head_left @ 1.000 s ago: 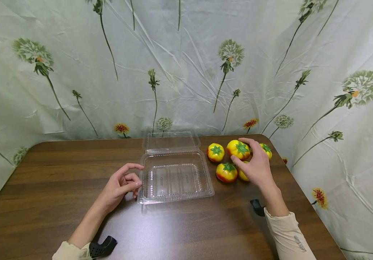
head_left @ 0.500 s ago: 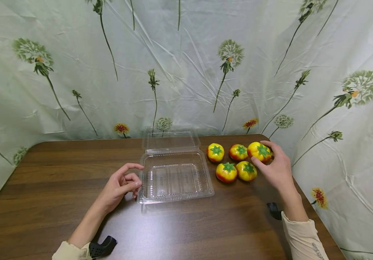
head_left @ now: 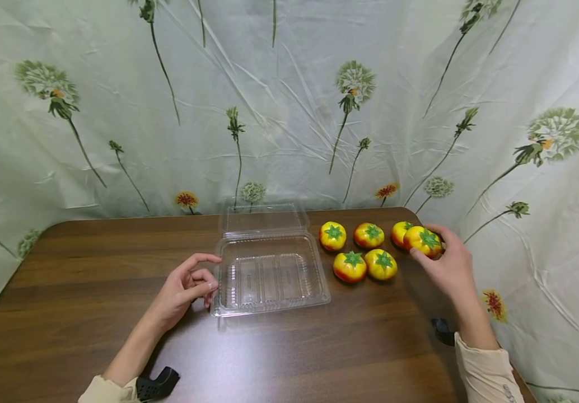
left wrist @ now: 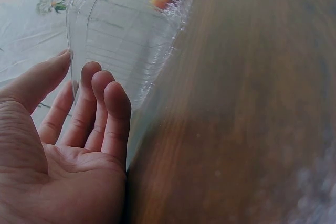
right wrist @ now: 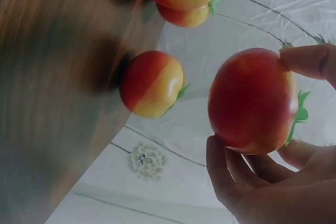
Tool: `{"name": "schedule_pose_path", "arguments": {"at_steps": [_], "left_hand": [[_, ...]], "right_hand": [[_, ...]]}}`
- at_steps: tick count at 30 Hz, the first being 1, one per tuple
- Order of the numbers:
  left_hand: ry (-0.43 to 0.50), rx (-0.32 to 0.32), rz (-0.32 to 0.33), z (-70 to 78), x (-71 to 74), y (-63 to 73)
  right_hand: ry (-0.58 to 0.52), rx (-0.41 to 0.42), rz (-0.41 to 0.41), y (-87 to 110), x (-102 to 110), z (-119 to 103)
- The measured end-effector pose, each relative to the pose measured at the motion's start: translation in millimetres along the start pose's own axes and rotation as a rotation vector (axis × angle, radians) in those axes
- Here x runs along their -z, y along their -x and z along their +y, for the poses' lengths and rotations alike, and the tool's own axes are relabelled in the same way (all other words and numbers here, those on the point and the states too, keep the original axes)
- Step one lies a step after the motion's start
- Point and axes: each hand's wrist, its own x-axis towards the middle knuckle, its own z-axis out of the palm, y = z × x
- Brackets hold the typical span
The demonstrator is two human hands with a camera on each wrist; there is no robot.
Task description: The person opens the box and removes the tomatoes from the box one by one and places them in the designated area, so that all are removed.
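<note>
My right hand (head_left: 453, 263) holds a yellow-and-red tomato (head_left: 423, 242) with a green star-shaped leaf top, thumb on one side and fingers on the other. In the right wrist view this tomato (right wrist: 252, 100) is off the table, apart from the others. Behind it, partly covered in the head view, sits another tomato (head_left: 399, 234). My left hand (head_left: 183, 288) rests its thumb and index fingertips against the left rim of a clear plastic clamshell container (head_left: 274, 274). The other fingers of that hand (left wrist: 89, 145) are loosely bent beside the container wall.
To the right of the container, more tomatoes stand in two rows, among them a front-left tomato (head_left: 350, 267) and a back-left tomato (head_left: 332, 236). The container's lid (head_left: 264, 215) leans open towards the floral curtain (head_left: 289, 112) behind the wooden table (head_left: 118, 252).
My right hand has moved rightward and slightly towards me with the tomato, past the back row, uncovering the tomatoes it hid. The left hand and container have stayed in place.
</note>
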Motion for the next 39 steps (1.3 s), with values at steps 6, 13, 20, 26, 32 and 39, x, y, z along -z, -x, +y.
{"name": "schedule_pose_path", "arguments": {"at_steps": [6, 13, 20, 26, 32, 39], "left_hand": [[-0.007, 0.011, 0.002, 0.9, 0.1, 0.4], [0.015, -0.003, -0.008, 0.7, 0.2, 0.3], [0.017, -0.002, -0.009, 0.6, -0.1, 0.2], [0.018, -0.013, -0.014, -1.3, 0.4, -0.4], [0.012, 0.003, -0.003, 0.5, -0.1, 0.0], [0.012, 0.001, -0.003, -0.1, 0.2, -0.3]], "right_hand": [[0.042, 0.001, -0.061, -0.3, 3.5, 5.5], [0.081, -0.007, -0.183, -0.1, 4.5, 8.5], [0.105, -0.021, -0.318, -0.3, 3.6, 14.2], [0.121, -0.018, -0.366, -0.5, 1.2, 20.1], [0.141, -0.010, -0.376, -1.3, -1.0, 26.7], [0.161, -0.019, -0.402, -0.6, -2.8, 30.9]]}}
